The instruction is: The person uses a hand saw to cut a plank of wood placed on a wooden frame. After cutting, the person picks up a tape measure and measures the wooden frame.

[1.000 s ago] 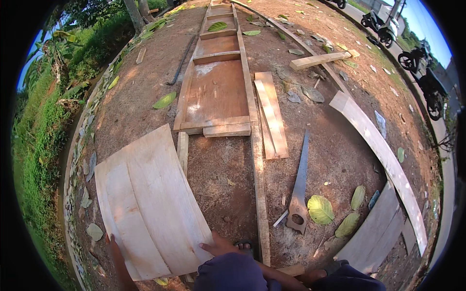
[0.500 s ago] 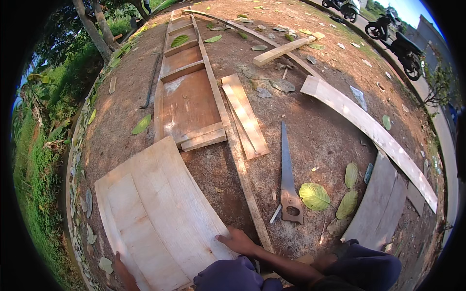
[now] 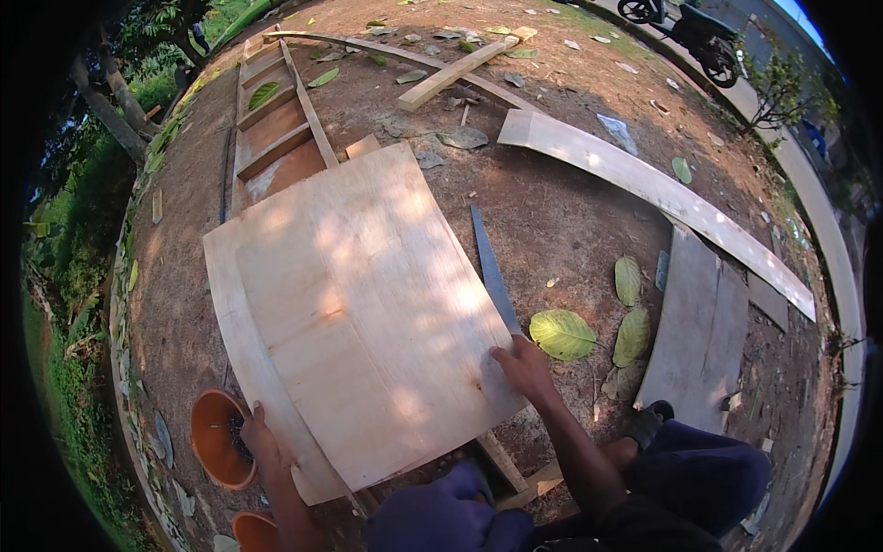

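Note:
A broad pale plywood sheet is held up in front of me, covering part of the long wooden frame. Its right edge is in my right hand, thumb on top and fingers beneath. At the lower left edge, my left hand grips the sheet, its fingers partly hidden. A paler band runs down that side; whether it is a second sheet underneath, I cannot tell. The handsaw lies on the ground beside the sheet, its handle out of sight behind the sheet and my right hand.
Orange buckets stand at lower left, one with small dark bits inside. A long pale board and a grey board lie at right. Farther off are a short timber, scattered leaves and a parked motorbike.
Both hands have raised the plywood sheet and carried it right and away from me, over the near end of the frame and the saw handle. The view has shifted; the buckets now show.

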Tool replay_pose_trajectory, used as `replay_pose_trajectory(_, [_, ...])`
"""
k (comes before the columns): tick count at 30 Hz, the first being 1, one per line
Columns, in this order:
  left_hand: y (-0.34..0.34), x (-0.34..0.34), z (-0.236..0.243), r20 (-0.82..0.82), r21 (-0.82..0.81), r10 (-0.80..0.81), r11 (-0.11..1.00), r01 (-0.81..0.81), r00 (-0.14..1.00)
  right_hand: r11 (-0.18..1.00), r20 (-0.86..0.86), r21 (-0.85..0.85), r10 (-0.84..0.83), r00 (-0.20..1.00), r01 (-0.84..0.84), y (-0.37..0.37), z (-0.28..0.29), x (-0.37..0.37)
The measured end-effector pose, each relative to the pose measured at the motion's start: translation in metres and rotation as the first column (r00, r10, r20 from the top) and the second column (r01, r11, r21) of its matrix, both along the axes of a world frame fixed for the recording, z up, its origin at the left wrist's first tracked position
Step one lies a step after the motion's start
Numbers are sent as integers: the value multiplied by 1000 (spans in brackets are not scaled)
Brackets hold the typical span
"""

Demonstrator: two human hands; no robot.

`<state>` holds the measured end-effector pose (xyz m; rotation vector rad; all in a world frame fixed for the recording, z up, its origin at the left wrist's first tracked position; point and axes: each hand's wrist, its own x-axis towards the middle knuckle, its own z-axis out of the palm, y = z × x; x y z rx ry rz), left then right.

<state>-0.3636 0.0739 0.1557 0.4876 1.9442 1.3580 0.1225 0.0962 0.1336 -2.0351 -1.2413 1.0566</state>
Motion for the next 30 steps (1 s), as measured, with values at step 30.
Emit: replay_pose_trajectory(30, [11,-14,-36,22,-116,236,966,-232,972,973,-207,181,-103,973,142,10,-49,61])
